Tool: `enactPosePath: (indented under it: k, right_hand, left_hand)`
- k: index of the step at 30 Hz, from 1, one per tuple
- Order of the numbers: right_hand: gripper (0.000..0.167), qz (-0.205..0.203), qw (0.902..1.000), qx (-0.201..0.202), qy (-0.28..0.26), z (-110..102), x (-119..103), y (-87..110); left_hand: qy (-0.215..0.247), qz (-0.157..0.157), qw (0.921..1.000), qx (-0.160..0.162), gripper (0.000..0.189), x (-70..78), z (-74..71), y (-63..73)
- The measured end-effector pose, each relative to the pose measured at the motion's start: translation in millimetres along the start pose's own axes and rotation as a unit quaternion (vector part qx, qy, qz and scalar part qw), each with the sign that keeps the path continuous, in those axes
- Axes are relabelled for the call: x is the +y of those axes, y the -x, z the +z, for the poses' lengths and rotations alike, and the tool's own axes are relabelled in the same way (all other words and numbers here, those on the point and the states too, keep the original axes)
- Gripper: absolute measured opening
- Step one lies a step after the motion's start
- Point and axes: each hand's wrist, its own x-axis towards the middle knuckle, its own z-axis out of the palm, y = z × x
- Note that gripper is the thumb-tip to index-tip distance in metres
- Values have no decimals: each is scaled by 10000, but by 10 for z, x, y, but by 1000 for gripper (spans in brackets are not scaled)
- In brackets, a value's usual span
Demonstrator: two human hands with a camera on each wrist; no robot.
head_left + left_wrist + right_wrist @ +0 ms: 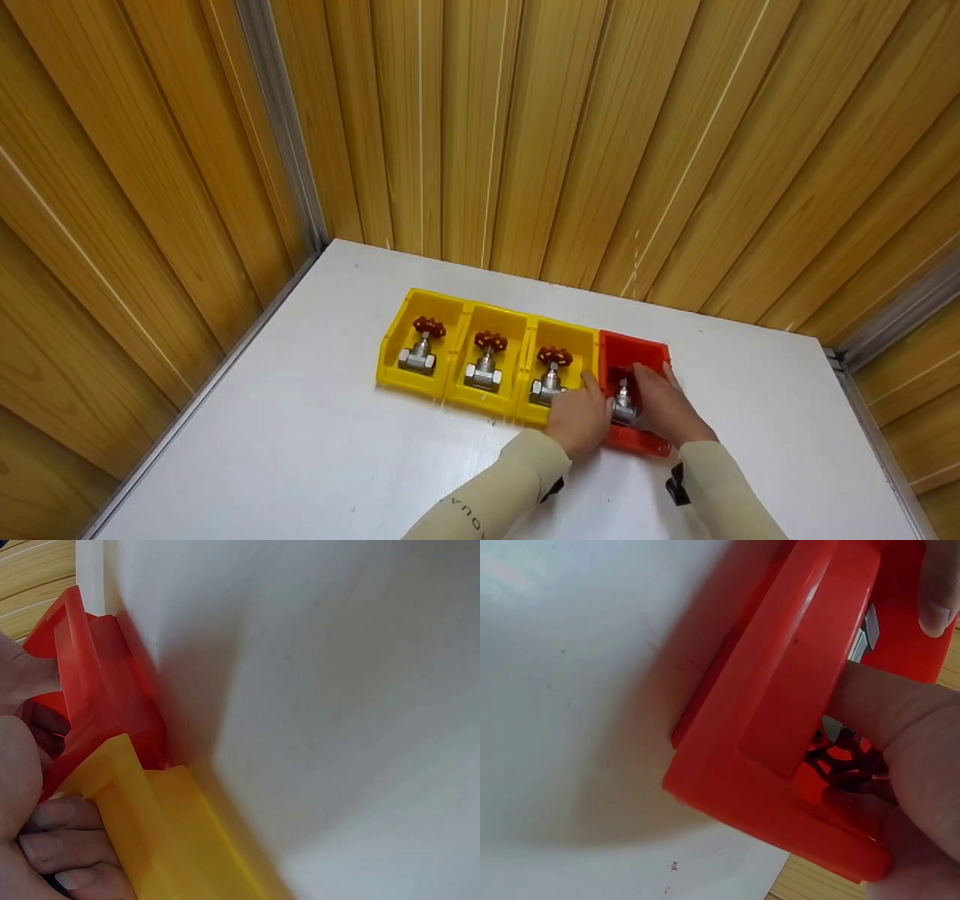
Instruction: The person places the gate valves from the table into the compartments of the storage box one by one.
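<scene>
Three yellow storage bins [390, 364] and one red bin [652, 444] stand side by side in a row. Each holds a metal gate valve with a dark red handwheel; the red bin's gate valve [623, 403] is partly covered by hands. My right hand [670, 405] reaches into the red bin, its thumb and fingers around that valve near the handwheel [847, 757]. Straddling the adjoining walls, my left hand [579, 421] has curled fingers in the nearest yellow bin [161, 825] and its thumb on the red side. It partly covers that yellow bin's gate valve [551, 382].
The row sits on a white tabletop [300, 420]. Wood-patterned panels [480, 135] rise behind the table and on both sides, with metal frame posts [281, 112] at the corners. Two more gate valves, a left one [420, 352] and a middle one [486, 367], rest in their yellow bins.
</scene>
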Motion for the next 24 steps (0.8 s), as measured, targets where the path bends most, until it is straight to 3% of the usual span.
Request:
enactPosePath:
  k: [8,24]
  right_hand:
    - [103,137,9998,-4,153,15,-2,38]
    - [101,337,9993,35,147,37,-71,95]
  left_hand:
    - [88,-9,9999,-109,65,2,0,-9]
    - [121,69,9999,-85,65,-14,-22,20]
